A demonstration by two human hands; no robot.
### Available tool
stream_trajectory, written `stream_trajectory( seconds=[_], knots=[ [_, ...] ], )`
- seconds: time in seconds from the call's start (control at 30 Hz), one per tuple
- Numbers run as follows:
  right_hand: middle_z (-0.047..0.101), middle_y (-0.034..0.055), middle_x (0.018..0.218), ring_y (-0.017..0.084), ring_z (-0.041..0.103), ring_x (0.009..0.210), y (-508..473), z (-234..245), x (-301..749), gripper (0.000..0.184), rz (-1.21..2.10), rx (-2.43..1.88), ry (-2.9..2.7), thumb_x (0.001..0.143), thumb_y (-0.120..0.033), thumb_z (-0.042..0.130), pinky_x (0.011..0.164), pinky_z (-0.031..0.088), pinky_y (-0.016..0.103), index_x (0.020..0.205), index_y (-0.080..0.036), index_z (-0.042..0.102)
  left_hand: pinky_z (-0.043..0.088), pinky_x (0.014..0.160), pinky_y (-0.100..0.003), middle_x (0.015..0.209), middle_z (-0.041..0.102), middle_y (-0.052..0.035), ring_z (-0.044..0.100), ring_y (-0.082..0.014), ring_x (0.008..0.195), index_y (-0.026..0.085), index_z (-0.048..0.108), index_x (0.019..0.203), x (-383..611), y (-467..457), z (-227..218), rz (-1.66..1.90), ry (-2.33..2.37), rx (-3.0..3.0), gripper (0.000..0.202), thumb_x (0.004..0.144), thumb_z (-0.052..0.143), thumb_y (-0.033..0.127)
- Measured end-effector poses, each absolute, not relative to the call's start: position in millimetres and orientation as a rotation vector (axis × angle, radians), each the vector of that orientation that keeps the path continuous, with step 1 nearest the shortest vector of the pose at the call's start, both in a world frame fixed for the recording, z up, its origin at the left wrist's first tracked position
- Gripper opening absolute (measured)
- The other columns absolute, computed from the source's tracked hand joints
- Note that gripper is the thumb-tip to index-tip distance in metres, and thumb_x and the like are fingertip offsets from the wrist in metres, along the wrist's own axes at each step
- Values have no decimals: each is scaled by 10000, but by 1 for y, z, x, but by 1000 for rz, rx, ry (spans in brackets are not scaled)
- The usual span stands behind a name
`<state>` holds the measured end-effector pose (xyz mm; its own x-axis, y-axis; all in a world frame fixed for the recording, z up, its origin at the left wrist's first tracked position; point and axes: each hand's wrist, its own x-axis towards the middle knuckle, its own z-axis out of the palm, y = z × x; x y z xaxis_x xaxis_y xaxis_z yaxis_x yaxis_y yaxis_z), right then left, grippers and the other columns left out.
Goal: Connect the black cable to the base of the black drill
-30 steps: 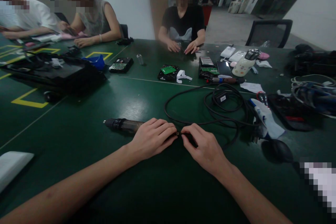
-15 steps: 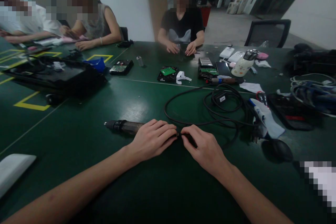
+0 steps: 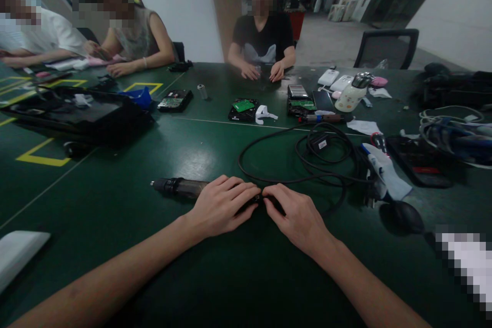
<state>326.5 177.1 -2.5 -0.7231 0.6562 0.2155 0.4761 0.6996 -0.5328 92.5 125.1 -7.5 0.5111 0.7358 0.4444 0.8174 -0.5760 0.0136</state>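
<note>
Steadying the electric screwdriver (image 3: 180, 187), the left hand (image 3: 221, 206) wraps its rear — the right hand (image 3: 295, 210) faces it, probably pinching the black cable (image 3: 239, 160).

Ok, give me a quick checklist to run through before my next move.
1. Left hand wrapped over the driver: ok.
2. Driver's tip facing away from the right hand: ok.
3. Both hands' fingertips close together: ok.
4. Cable joined to the driver: cannot tell, the hands hide that spot.
5. Cable laid straight: not ok, it lies in overlapping loops on the table.
</note>
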Motion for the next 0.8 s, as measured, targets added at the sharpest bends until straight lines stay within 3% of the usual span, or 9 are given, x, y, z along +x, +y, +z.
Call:
stream_trajectory(
  seconds=[0.2, 0.37, 0.53, 0.67, 0.8],
  knots=[
    [673, 50, 1047, 204, 668, 899, 177, -1, 327, 152, 637, -871, -2511, 1046, -216, 512, 765, 522, 319, 1165, -242, 603, 484, 844, -357, 1174, 736, -22, 677, -193, 1023, 202, 646, 1171, 93, 125, -7, -628, -1349, -2539, 192, 1011, 606, 300],
    [673, 46, 1056, 209, 668, 927, 177, 0, 326, 141, 632, -872, -2520, 1049, -210, 513, 797, 513, 326, 1163, -241, 589, 489, 853, -371, 1254, 719, -36, 673, -217, 1076, 219, 624, 1275, 93, 124, -7, -607, -1313, -2575, 285, 1002, 601, 298],
    [678, 31, 1052, 197, 673, 933, 174, 3, 326, 131, 622, -888, -2511, 1037, -202, 542, 800, 504, 312, 1153, -241, 587, 496, 829, -365, 1208, 736, -41, 696, -208, 1015, 211, 661, 1172, 91, 125, -14, -640, -1339, -2508, 202, 996, 626, 303],
    [681, 30, 1060, 185, 675, 937, 173, 4, 327, 127, 610, -888, -2500, 1043, -211, 542, 828, 506, 304, 1156, -240, 593, 514, 864, -381, 1259, 724, -48, 695, -228, 1061, 228, 651, 1263, 89, 125, -15, -640, -1279, -2541, 289, 979, 634, 277],
    [681, 29, 1059, 179, 672, 919, 173, 5, 328, 126, 611, -885, -2503, 1052, -227, 534, 796, 500, 295, 1162, -242, 593, 521, 843, -368, 1232, 735, -37, 701, -213, 1037, 218, 671, 1170, 90, 125, -11, -653, -1308, -2534, 191, 987, 638, 260]
  ],
)
